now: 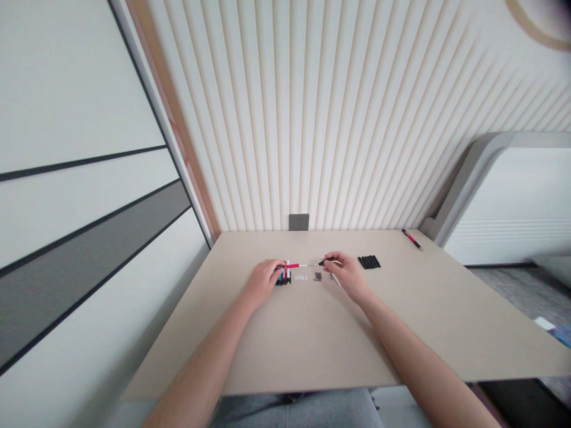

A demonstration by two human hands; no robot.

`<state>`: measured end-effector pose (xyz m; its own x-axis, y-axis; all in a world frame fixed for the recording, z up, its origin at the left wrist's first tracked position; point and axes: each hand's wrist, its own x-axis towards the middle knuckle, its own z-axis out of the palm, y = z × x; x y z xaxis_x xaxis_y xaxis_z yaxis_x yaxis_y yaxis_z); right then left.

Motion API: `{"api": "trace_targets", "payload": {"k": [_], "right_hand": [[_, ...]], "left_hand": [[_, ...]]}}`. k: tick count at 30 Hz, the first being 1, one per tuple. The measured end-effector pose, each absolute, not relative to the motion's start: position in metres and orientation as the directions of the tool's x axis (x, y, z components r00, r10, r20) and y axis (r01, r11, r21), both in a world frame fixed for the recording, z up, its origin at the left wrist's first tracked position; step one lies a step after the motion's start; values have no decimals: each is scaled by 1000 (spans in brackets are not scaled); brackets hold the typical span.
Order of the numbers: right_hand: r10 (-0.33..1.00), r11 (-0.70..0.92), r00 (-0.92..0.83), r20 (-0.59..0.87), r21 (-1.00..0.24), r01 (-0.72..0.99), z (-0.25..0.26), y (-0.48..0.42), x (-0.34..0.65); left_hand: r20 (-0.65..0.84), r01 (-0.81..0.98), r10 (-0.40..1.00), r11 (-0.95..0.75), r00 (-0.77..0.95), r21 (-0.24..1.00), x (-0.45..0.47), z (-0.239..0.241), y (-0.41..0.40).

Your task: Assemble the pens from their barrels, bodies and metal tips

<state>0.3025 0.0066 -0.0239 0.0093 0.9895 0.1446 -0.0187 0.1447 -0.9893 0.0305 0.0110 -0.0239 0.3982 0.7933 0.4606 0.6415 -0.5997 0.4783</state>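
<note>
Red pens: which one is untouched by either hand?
The far pen, lying alone near the table's back right corner; the near pen is held between left hand and right hand.

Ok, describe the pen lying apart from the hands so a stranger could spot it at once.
Look at the beige table, then its far right corner by the white cabinet. A slim pen lies there aslant, alone. Unlike the row of black pieces nearer the right hand, it is mostly red.

Left hand (262, 280), right hand (348, 274) — both pinched
</note>
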Motion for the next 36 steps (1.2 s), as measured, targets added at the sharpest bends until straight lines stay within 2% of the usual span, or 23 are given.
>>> {"api": "trace_targets", "payload": {"k": [14,21,26,31,36], "right_hand": [[996,75,-41,84,-981,-181,-23,4,297],[970,140,-208,125,-989,57,-28,0,288],[940,269,-288,185,-919,288,-24,-5,287],[899,398,-318,300,-862,313,-19,-7,290],[903,397,-304,303,-859,323,-20,-7,288]], "left_hand": [[486,635,778,-616,399,466,31,-25,11],[486,598,733,-675,476,433,36,-25,7],[490,583,717,-693,495,425,35,-25,7],[500,544,681,-730,535,413,36,-24,7],[500,523,689,-724,524,449,36,-24,6]]}}
